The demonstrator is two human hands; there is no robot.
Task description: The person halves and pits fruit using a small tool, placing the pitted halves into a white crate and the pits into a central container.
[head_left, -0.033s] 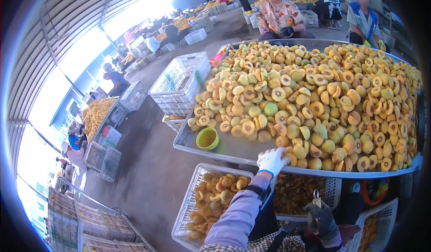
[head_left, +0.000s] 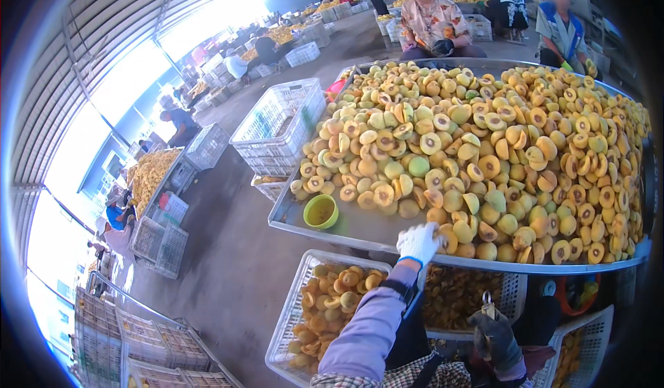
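My left hand (head_left: 418, 243), in a white glove, is at the near edge of a metal table (head_left: 290, 216). Its fingertips are beside or against the peach halves (head_left: 449, 239) piled there; blur hides whether they pinch one. Lower right, my right hand (head_left: 492, 336) wears a dark glove and is closed around a small pitting tool (head_left: 488, 306), whose metal loop points up. Many of the heaped yellow halves show brown pit hollows. Under my left forearm, a white crate (head_left: 282, 333) holds more halves. Another crate (head_left: 513, 297) below the table edge contains darker brown pieces.
A yellow-green bowl (head_left: 321, 212) stands at the table's left corner. White crates (head_left: 277, 122) are stacked left of the table. Across it sit two people (head_left: 434, 25) (head_left: 559, 32). Another crate (head_left: 588, 339) is at lower right. Further tables of fruit and workers fill the hall.
My left hand has shifted very slightly upward, its fingertips more blurred now. The hand of the person across has moved a little. My right hand has stayed in place.
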